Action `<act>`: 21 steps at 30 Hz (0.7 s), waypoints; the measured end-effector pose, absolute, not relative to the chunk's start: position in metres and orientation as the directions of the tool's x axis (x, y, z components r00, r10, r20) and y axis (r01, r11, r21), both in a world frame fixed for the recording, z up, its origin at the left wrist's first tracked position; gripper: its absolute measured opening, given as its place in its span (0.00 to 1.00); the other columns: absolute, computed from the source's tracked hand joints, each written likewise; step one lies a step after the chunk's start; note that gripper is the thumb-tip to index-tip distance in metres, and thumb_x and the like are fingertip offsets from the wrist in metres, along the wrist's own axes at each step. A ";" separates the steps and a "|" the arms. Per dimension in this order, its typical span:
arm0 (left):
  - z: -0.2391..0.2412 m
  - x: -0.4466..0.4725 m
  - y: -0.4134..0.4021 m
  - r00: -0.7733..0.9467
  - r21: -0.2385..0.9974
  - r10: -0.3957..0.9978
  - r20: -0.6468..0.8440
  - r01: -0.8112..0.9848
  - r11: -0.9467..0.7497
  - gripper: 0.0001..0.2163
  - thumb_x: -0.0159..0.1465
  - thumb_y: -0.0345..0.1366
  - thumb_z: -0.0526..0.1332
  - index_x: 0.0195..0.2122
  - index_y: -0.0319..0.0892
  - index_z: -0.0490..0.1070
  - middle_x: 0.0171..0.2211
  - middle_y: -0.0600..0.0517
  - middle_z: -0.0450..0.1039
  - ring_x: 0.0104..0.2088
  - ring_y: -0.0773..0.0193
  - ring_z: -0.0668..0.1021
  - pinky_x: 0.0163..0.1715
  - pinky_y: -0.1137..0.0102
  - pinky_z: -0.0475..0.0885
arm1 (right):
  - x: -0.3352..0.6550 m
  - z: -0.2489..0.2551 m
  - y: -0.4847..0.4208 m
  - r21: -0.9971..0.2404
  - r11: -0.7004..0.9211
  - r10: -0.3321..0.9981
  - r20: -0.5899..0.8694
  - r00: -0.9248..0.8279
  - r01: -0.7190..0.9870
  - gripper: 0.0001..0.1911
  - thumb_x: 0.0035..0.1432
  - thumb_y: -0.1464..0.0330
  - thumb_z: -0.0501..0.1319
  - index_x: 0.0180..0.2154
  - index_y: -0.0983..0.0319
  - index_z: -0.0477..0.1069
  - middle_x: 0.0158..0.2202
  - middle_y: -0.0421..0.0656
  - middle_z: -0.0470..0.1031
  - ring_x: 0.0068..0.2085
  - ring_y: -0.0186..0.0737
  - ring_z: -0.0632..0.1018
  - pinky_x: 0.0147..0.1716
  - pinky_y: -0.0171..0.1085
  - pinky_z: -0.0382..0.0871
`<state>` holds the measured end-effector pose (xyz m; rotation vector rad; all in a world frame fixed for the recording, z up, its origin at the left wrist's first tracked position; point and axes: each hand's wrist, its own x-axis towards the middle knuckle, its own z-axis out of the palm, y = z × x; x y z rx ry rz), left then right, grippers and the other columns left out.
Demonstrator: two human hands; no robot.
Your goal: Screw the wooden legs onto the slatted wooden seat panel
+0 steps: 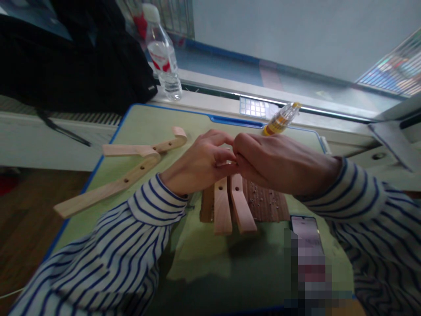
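My left hand (205, 162) and my right hand (272, 160) meet over the middle of the table, fingertips touching. Both are closed in a pinch; whatever lies between the fingers is too small or hidden to name. Beneath them, two pale wooden handle-like pieces (222, 215), each with a hole showing, lie side by side on a brown board (268, 204) dotted with small holes. Their far ends are covered by my hands. To the left, two more curved wooden pieces (110, 188) with holes rest on the table, one overlapping the other.
The green table (144, 120) has a blue rim. A yellow-capped bottle of amber liquid (282, 118) lies tilted at its back edge. A phone (305, 232) is at the right. Behind stand a water bottle (166, 66) and a black bag (82, 66) by the window.
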<state>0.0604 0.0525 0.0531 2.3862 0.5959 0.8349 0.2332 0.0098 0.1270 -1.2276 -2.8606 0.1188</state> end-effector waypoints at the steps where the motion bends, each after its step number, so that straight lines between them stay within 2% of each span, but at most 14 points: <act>1: 0.053 0.060 0.053 0.712 0.610 0.556 0.428 0.227 -0.759 0.08 0.60 0.40 0.59 0.31 0.45 0.76 0.40 0.49 0.71 0.46 0.60 0.70 0.47 0.61 0.66 | 0.233 0.127 0.010 -0.080 0.688 0.724 -0.003 -0.690 0.721 0.12 0.61 0.66 0.45 0.40 0.67 0.60 0.28 0.41 0.62 0.23 0.29 0.53 0.20 0.34 0.46; 12: 0.056 0.065 0.050 0.719 0.629 0.589 0.371 0.272 -0.728 0.08 0.59 0.40 0.60 0.34 0.43 0.75 0.43 0.49 0.71 0.46 0.60 0.71 0.48 0.62 0.66 | 0.240 0.120 0.008 -0.105 0.623 0.781 0.032 -0.624 0.775 0.12 0.61 0.63 0.45 0.36 0.65 0.60 0.26 0.39 0.62 0.22 0.28 0.56 0.20 0.33 0.47; 16: 0.061 0.065 0.047 0.764 0.629 0.552 0.334 0.256 -0.734 0.11 0.59 0.38 0.60 0.40 0.41 0.73 0.46 0.48 0.70 0.48 0.60 0.70 0.50 0.62 0.65 | 0.246 0.129 0.003 -0.135 0.595 0.801 0.020 -0.598 0.793 0.11 0.61 0.64 0.46 0.36 0.65 0.60 0.25 0.39 0.63 0.23 0.29 0.59 0.21 0.33 0.49; 18: 0.064 0.063 0.046 0.752 0.609 0.555 0.357 0.263 -0.748 0.14 0.59 0.37 0.59 0.46 0.41 0.70 0.49 0.47 0.68 0.51 0.60 0.69 0.52 0.62 0.64 | 0.251 0.139 -0.003 -0.164 0.589 0.807 0.066 -0.587 0.792 0.11 0.62 0.64 0.45 0.37 0.65 0.61 0.26 0.40 0.65 0.24 0.30 0.62 0.23 0.33 0.52; 21: 0.069 0.059 0.044 0.720 0.590 0.581 0.378 0.297 -0.751 0.18 0.61 0.39 0.57 0.51 0.41 0.67 0.53 0.46 0.66 0.54 0.61 0.67 0.55 0.61 0.62 | 0.265 0.154 -0.020 -0.217 0.571 0.819 0.220 -0.530 0.792 0.09 0.62 0.66 0.47 0.38 0.65 0.62 0.28 0.41 0.66 0.27 0.31 0.65 0.27 0.34 0.57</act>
